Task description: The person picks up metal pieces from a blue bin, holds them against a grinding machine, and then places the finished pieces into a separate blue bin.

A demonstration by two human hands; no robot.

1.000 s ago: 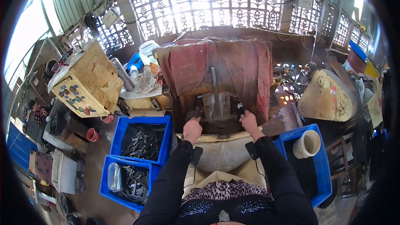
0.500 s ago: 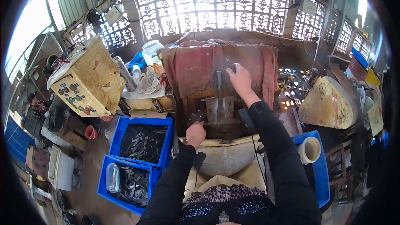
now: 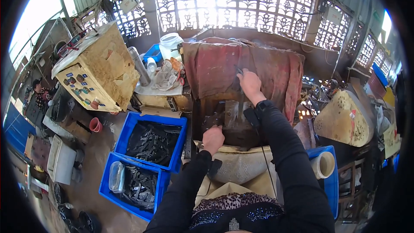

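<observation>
Right hand [image 3: 251, 87], upper centre of the frame: the grip appears closed in a pinch on a small dark piece [image 3: 238, 69], before the red cloth [image 3: 211, 71]; whether piece and cloth touch cannot be told. Left hand [image 3: 214, 140], below centre: fingers curled beside the dark recess [image 3: 241, 140], contents of the grip indistinct. Sound handling would seem to favour a light, firm pinch, a steady left wrist, and fingertips clear of loose folds.

The cloth [image 3: 211, 71] is brown-stained red, the crates [image 3: 181, 140] blue, sleeves [image 3: 286, 146] black, the ruffle [image 3: 237, 199] leopard-spotted.
</observation>
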